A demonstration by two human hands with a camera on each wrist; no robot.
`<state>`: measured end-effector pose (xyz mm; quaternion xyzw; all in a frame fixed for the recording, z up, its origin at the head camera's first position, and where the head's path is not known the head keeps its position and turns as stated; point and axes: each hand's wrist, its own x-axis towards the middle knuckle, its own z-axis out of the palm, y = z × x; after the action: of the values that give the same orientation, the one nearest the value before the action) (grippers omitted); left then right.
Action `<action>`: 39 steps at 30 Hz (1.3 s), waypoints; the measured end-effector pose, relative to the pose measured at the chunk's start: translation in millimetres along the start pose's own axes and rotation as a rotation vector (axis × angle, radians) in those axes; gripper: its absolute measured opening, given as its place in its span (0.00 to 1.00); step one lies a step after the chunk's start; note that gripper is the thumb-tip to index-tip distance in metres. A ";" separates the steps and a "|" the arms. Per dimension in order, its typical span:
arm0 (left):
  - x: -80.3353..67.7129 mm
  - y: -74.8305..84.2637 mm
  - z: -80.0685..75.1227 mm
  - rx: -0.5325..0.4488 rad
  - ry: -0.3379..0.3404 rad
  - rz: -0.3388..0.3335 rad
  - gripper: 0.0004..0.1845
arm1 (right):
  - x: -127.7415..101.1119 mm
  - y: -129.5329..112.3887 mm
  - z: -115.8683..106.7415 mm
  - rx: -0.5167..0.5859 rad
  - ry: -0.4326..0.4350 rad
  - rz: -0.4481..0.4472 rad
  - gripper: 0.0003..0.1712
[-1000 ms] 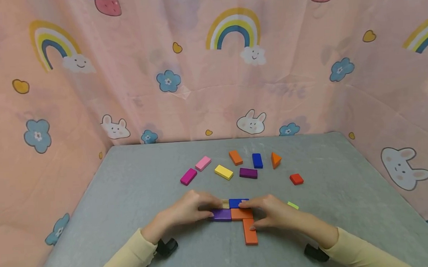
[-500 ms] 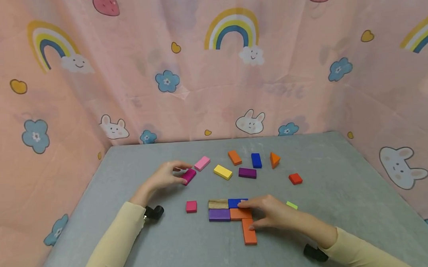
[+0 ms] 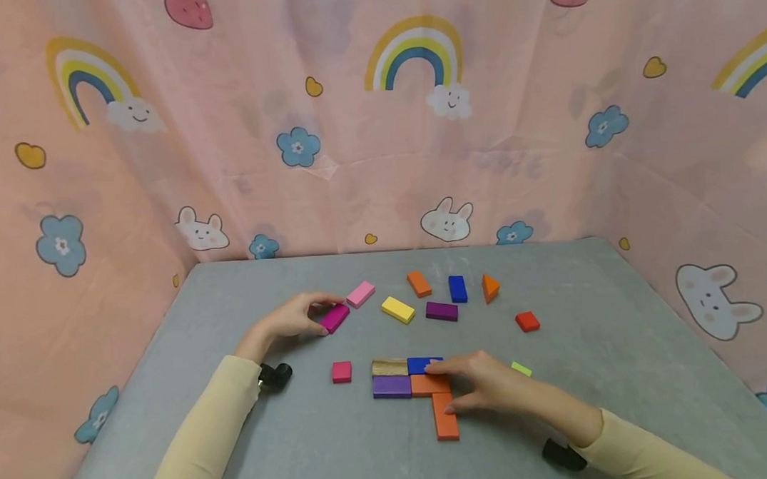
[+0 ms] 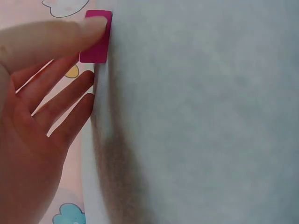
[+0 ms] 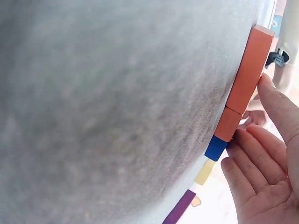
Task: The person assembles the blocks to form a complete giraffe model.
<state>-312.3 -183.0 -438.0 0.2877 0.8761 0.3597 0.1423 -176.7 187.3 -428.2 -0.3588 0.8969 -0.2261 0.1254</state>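
Under our left hand [image 3: 290, 320] fingers, now off the cluster, sits the magenta block [image 3: 334, 317], pinched on the worktop [image 3: 619, 343]; our right hand [image 3: 486, 388] fingers stay flat against the orange blocks [image 3: 437, 398].

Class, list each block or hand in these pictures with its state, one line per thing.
left hand: pinching the magenta block
magenta block: flat on the table, held
right hand: fingers straight, touching the joined blocks
joined blocks: flat, edges touching
small pink square: lying apart, untouched
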 end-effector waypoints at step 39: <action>-58.4 65.0 54.0 0.052 0.129 0.270 0.32 | 2.0 1.5 0.3 0.030 0.007 -0.010 0.34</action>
<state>-215.3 -151.4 -427.1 0.3829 0.8458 0.3703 0.0285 -178.9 186.7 -429.4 -0.3608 0.8920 -0.2414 0.1265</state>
